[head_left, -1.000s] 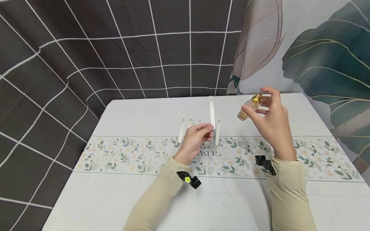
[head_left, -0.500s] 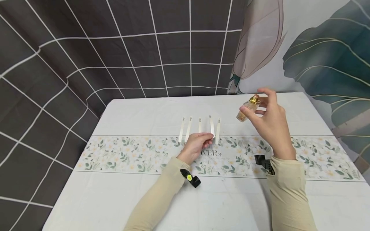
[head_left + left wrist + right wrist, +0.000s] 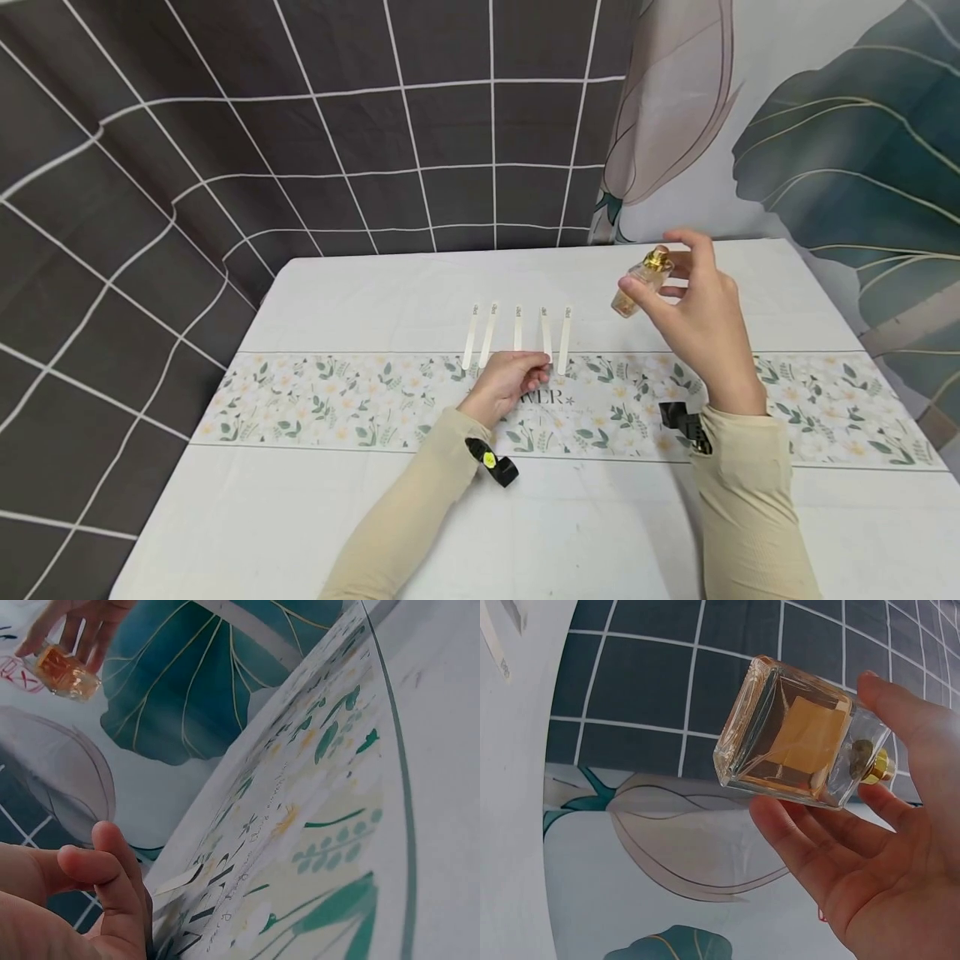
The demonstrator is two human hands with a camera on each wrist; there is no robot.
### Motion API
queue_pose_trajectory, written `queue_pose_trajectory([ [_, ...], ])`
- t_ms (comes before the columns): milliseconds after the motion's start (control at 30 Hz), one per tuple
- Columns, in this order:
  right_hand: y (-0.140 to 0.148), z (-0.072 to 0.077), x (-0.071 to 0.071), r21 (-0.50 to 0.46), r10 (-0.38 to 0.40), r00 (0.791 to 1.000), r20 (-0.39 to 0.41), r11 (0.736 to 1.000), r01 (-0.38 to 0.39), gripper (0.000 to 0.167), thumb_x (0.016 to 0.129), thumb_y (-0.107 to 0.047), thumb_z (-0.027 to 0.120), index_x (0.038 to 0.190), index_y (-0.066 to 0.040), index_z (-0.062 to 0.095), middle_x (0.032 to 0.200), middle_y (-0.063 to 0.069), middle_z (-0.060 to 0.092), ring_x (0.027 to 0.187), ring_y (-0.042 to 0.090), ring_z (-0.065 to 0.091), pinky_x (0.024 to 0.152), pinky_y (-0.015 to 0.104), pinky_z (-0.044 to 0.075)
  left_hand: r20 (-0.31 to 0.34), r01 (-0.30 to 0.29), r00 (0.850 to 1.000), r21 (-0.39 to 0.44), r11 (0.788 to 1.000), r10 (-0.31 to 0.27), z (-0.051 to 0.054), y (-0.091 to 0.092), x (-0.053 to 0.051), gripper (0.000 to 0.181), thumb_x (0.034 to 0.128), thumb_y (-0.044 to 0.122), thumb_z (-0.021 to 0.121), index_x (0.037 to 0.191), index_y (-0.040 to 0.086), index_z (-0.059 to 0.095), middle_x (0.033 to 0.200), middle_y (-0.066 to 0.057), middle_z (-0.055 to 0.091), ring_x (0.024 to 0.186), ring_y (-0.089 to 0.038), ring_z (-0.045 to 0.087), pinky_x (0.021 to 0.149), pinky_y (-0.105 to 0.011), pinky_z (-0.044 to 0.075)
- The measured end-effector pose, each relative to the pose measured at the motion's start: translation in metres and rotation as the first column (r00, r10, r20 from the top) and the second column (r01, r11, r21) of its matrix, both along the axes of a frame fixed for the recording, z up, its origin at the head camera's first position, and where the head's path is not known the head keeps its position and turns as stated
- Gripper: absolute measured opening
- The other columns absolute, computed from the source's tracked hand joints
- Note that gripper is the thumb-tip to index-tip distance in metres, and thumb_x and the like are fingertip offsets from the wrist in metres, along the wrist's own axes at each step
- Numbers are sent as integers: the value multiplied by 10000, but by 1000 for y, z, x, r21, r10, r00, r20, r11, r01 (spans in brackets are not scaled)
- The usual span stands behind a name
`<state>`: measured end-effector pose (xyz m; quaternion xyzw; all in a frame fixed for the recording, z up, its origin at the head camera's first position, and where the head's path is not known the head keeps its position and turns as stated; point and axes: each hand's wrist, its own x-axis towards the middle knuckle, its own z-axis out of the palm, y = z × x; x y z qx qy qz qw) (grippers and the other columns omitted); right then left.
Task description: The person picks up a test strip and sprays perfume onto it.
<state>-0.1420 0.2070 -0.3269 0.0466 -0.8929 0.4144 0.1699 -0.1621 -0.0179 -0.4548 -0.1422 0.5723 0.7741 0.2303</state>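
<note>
My right hand [image 3: 708, 325] holds a clear glass perfume bottle [image 3: 633, 293] tilted above the table's right side. Its gold neck points up; the right wrist view shows amber liquid in the square bottle [image 3: 799, 735] between thumb and fingers. My left hand [image 3: 504, 382] is low at the tabletop, thumb and fingertips at the near end of a white paper test strip [image 3: 546, 329] lying in a row. The left fingers [image 3: 112, 889] are curled; the strip's end beneath them is hidden. A neighbouring strip [image 3: 518, 327] is partly covered by this hand.
More white strips lie on either side, among them the leftmost strip [image 3: 470, 340] and the rightmost strip [image 3: 565, 342]. A floral band [image 3: 322, 400] runs across the white tablecloth [image 3: 600, 533]. A dark gridded curtain [image 3: 450, 125] hangs behind the table.
My left hand has lowered the raised strip into the row on the table, and the strip has straightened slightly. The right hand, still holding the bottle, has shifted a little left.
</note>
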Motion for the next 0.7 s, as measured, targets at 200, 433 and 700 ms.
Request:
queue_pose_trajectory([
  [200, -1, 0, 0, 14, -1, 1000, 5, 1000, 1, 762, 923, -372, 748, 1513, -98, 352, 1293, 207, 627, 1208, 347, 623, 941, 508, 534, 46, -30, 999, 34, 999, 29, 3, 0, -1, 235, 956, 36, 603, 1108, -138, 647, 818, -89, 654, 597, -89, 602, 471, -132, 446],
  [433, -1, 1, 0, 22, 0, 1000, 13, 1000, 0, 754, 923, -368, 751, 1505, -95, 358, 1295, 206, 627, 1204, 343, 625, 938, 503, 534, 93, -18, 996, 110, 994, 8, 9, -8, -2, 179, 976, 133, 532, 1044, -19, 596, 891, -87, 646, 714, -141, 616, 559, -174, 471],
  [700, -2, 1, 1, 27, 4, 1000, 12, 1000, -5, 755, 924, -363, 750, 1508, -90, 355, 1292, 217, 626, 1202, 353, 624, 938, 519, 534, 112, 31, 993, 77, 997, -39, 15, -11, 0, 345, 989, 211, 519, 1202, -54, 580, 984, -128, 687, 745, -168, 630, 576, -207, 455],
])
